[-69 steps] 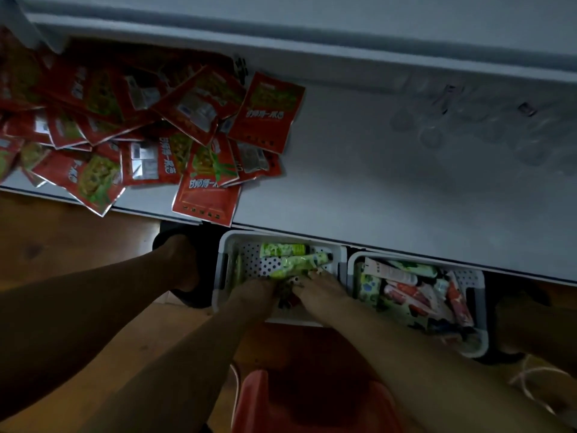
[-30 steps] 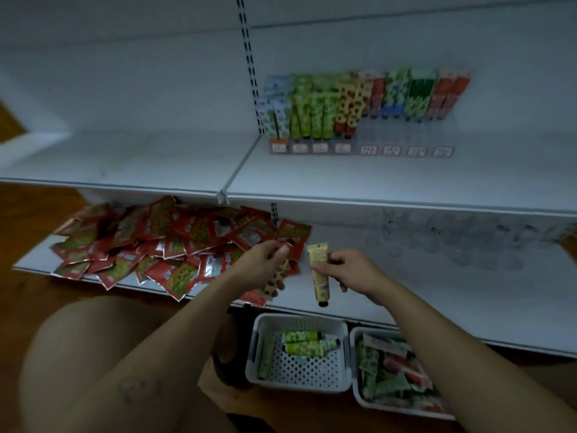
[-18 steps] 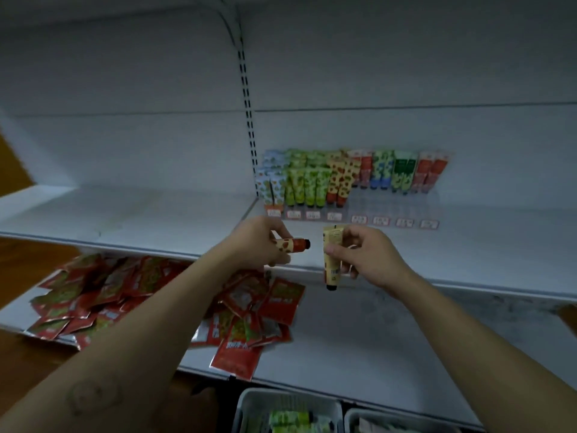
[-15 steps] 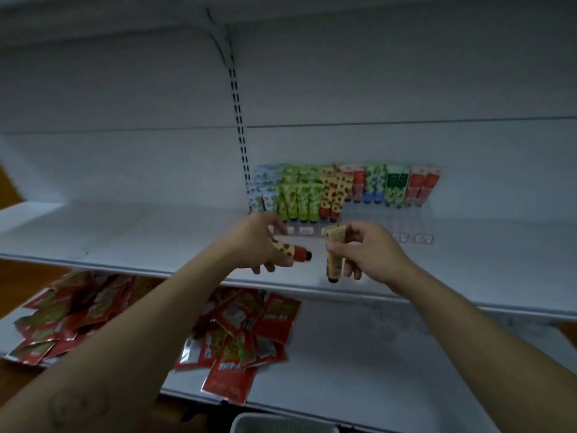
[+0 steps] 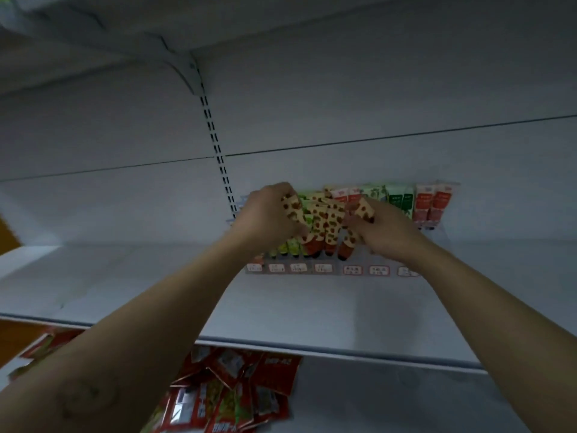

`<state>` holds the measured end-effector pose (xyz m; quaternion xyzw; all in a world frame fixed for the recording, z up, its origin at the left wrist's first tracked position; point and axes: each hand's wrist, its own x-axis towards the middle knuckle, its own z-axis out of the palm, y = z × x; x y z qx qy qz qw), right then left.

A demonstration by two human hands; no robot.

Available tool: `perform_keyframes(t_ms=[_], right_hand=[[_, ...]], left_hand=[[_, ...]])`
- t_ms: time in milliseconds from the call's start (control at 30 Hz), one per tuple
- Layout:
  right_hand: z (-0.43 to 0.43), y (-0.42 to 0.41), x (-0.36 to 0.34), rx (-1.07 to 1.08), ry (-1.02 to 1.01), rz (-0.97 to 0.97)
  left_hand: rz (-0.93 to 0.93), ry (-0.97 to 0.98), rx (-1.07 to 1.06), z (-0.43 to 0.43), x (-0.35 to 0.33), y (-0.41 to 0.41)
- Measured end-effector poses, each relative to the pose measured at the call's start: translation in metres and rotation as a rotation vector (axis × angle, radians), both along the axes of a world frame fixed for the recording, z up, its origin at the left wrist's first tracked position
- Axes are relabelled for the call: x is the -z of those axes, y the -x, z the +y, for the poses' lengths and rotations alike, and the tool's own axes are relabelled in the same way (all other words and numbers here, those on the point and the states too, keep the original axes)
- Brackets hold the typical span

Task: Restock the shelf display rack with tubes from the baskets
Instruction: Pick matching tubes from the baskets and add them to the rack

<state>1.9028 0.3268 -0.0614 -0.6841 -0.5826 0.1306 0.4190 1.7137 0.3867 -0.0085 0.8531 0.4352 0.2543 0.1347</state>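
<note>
Nearest, bottom left of centre: heap of red foil sachets (image 5: 231, 398) on the lower shelf, too overlapped to count. Above it is one white metal shelf board (image 5: 312, 310). Two bare forearms reach far across the board and converge at the rack.

Left hand (image 5: 265, 218): back toward the camera, fingers curled round one yellow brown-spotted tube with a red cap (image 5: 293, 207), crimp up, cap lower and to the right. Right hand (image 5: 387, 232): fingers gripping a second spotted red-capped tube (image 5: 363, 210), crimp up, cap lower and to the left.

Both held tubes are at the clear plastic display rack (image 5: 335, 271) at the far side of the board, right against the spotted rack tubes (image 5: 326, 220) standing there. The rack front has seven red-edged price labels (image 5: 352, 270), the rightmost partly behind the right wrist. Other standing tubes are green on the left and red-white, green and red on the right; count unclear.

Farthest: grey back panel (image 5: 374, 89) with one slotted upright (image 5: 215, 145).
</note>
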Motion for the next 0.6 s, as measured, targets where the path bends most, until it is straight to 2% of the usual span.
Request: perform_keyframes(t_ms=[133, 267, 367, 500, 600], right_hand=[[0.013, -0.012, 0.008, -0.088, 0.067, -0.106], [0.024, -0.011, 0.017, -0.034, -0.036, -0.090], [0.034, -0.009, 0.021, 0.004, -0.107, -0.070], [0.041, -0.008, 0.029, 0.017, -0.132, -0.145], [0.044, -0.005, 0.039, 0.051, -0.119, -0.195]], left_hand=[[0.100, -0.121, 0.004, 0.020, 0.015, -0.023], [0.229, -0.241, 0.038, 0.038, 0.035, -0.037], [0.249, -0.275, 0.082, 0.048, 0.046, -0.042], [0.267, -0.263, 0.073, 0.060, 0.058, -0.043], [0.248, -0.388, 0.082, 0.063, 0.063, -0.042]])
